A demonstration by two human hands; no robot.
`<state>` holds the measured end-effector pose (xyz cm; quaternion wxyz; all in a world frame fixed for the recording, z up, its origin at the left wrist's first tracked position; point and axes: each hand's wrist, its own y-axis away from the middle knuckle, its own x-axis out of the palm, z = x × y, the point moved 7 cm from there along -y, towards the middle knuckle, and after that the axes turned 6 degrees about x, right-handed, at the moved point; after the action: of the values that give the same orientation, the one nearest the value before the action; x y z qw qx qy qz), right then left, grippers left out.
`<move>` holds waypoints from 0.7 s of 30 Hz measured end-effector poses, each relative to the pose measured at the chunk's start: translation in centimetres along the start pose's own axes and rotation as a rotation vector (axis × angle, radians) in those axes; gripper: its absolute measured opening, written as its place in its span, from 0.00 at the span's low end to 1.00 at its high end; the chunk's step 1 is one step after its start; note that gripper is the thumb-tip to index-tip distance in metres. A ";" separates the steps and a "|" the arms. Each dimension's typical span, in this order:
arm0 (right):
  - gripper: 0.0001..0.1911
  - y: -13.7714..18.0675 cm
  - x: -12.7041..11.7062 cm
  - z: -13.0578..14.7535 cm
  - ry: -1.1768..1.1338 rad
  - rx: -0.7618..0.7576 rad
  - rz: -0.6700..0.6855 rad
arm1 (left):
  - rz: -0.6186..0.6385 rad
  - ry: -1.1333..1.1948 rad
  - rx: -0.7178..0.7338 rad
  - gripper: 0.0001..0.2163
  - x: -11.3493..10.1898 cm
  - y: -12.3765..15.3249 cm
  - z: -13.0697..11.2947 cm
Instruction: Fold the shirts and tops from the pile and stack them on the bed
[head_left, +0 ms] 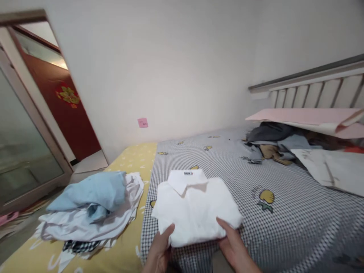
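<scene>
A folded white collared shirt (196,204) lies on the grey checked bedsheet (284,220), collar facing away from me. My left hand (159,252) grips its near left corner, thumb on top. My right hand (233,246) holds the near right corner, thumb pressed on the cloth. Both hands sit at the bottom edge of the view.
A loose heap of light blue and white clothes (93,206) lies on the yellow sheet (125,250) to the left. Dark and tan garments (273,144) pile up at the far right under pink boards (309,117). A slatted headboard (315,89) and a red door (61,110) stand beyond.
</scene>
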<state>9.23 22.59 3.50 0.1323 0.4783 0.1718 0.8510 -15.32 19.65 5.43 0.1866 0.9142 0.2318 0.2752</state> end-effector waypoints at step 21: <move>0.31 -10.3 -5.1 14.8 0.978 -0.438 -0.205 | -0.342 -1.068 0.530 0.27 -3.6 -2.7 -6.7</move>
<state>25.13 32.35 2.42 0.2158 -0.0312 0.0778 0.9728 -22.78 21.41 7.91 0.0850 0.8909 0.3098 -0.3211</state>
